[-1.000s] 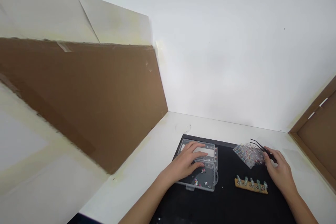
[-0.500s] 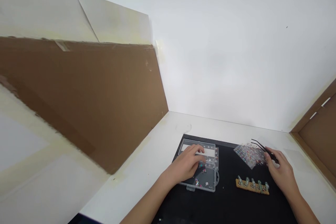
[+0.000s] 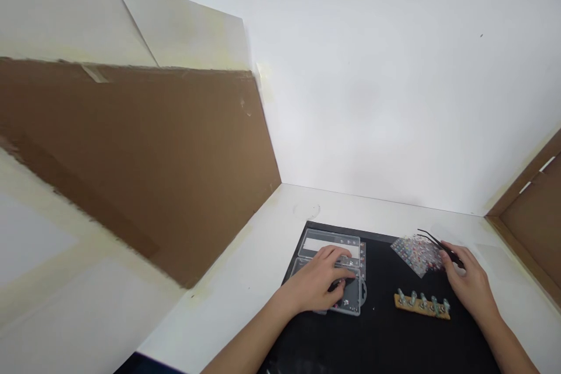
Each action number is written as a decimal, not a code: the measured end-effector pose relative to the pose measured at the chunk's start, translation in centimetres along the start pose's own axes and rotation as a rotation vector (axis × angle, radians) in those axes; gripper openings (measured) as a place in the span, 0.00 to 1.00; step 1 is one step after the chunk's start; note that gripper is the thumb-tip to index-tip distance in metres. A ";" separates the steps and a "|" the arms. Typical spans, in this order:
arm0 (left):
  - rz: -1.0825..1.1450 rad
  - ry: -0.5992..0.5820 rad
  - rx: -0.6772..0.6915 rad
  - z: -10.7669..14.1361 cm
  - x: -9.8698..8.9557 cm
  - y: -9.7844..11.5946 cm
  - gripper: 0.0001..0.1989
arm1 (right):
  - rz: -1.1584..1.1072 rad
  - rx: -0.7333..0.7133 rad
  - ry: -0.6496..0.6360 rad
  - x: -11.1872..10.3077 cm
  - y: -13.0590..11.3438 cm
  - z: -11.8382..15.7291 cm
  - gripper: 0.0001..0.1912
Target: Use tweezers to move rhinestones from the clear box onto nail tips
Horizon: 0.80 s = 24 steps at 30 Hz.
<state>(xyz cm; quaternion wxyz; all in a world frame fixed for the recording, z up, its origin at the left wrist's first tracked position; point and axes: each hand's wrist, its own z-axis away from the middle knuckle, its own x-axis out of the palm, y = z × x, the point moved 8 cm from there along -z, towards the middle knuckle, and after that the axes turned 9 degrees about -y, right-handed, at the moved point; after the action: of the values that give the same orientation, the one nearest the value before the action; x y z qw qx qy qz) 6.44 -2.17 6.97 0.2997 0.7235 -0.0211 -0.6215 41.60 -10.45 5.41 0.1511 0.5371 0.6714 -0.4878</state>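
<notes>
black tweezers (image 3: 438,247) pinched in right hand (image 3: 468,287), left hand (image 3: 318,279) grip unclear on plastic case (image 3: 331,243), dark mat (image 3: 381,327) between

No legible text anywhere, white strip (image 3: 331,244) in clear plastic case (image 3: 333,234) unreadable

A mat (image 3: 381,327) lies on the tabletop (image 3: 372,201), with a wall (image 3: 372,99) behind and cardboard panels at the left (image 3: 131,169) and right (image 3: 526,234). On the mat's left half sits an open plastic compartment box (image 3: 328,243), the left hand (image 3: 318,280) over its nearer half. To the right lies a sheet of rhinestones (image 3: 414,254), with a wooden peg strip (image 3: 421,307) before it. The right hand (image 3: 471,286), holding tweezers (image 3: 438,247) over the sheet, is just right of both
</notes>
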 end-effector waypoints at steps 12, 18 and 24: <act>0.010 0.008 0.019 -0.1 0.2 0.0 0.15 | -0.007 -0.002 -0.025 0.0 -0.1 -0.2 0.23; 0.028 0.073 0.053 0.2 -0.7 0.1 0.08 | -0.009 -0.002 -0.023 0.0 -0.3 -0.1 0.23; 0.004 0.145 0.095 0.1 -0.8 -0.1 0.05 | -0.016 -0.003 -0.025 0.1 -0.3 -0.1 0.22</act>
<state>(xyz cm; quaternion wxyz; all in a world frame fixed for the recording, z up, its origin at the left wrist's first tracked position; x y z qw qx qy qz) 6.09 -1.78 7.65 0.2670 0.7801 -0.0304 -0.5650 41.30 -10.30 5.50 0.1563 0.5255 0.6743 -0.4947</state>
